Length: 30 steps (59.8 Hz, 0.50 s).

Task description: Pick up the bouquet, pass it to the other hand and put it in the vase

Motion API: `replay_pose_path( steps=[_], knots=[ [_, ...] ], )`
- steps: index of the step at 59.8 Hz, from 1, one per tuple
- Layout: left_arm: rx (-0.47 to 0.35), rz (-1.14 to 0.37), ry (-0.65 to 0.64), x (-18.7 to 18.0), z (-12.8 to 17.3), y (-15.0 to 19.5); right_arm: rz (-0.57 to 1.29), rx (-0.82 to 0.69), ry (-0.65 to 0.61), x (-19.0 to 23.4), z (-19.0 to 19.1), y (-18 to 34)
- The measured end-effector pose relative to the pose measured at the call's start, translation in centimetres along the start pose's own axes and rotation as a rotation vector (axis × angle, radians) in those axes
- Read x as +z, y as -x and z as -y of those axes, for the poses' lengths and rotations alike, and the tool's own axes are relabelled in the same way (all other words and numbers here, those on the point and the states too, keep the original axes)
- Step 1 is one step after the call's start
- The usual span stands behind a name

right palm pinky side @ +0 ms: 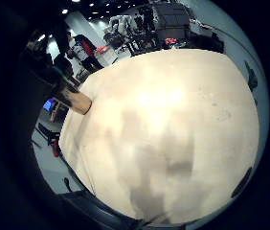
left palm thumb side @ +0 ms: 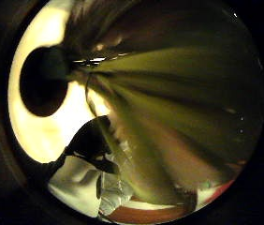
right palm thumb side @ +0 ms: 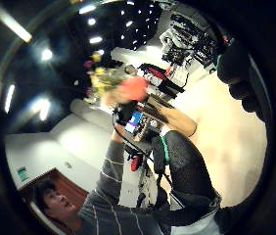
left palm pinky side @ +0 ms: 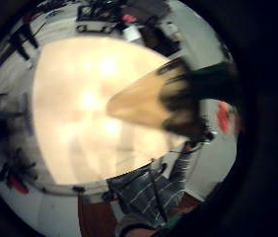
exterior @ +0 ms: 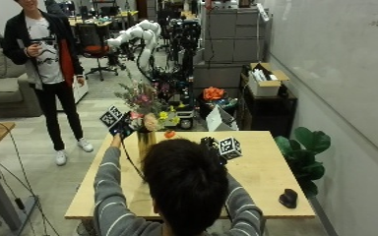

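Even overhead room light fills the outside view, with soft shadows on the desk (exterior: 261, 167). Ceiling lamps glare as white spots on the desk in the palm views, whose rims curve and go black. The bouquet (left palm thumb side: 169, 117) beside the left palm is motion-blurred and dim

Bouquet (exterior: 144, 101) above vase (exterior: 146, 141) at table's (exterior: 261, 172) left.

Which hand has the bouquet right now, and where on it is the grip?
The left hand holds the bouquet raised above the table, gripping low on the stems below the flowers. The right hand holds nothing.
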<state>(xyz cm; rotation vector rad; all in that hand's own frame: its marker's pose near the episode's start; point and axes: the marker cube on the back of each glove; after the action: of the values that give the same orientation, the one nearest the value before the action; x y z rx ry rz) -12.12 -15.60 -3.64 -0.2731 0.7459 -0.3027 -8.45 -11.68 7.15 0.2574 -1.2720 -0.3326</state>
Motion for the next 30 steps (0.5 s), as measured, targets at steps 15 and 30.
replay_pose_path(
  steps=[15, 30],
  knots=[
    [-0.121, 0.025, -0.307, -1.2, 1.2, 8.6, 0.034, 0.028, 0.036, 0.4, -0.8, -0.1],
    [-0.043, -0.008, -0.33, -0.6, -4.9, 11.5, -0.001, 0.012, 0.023, 0.0, -4.7, 4.0]
  ],
)
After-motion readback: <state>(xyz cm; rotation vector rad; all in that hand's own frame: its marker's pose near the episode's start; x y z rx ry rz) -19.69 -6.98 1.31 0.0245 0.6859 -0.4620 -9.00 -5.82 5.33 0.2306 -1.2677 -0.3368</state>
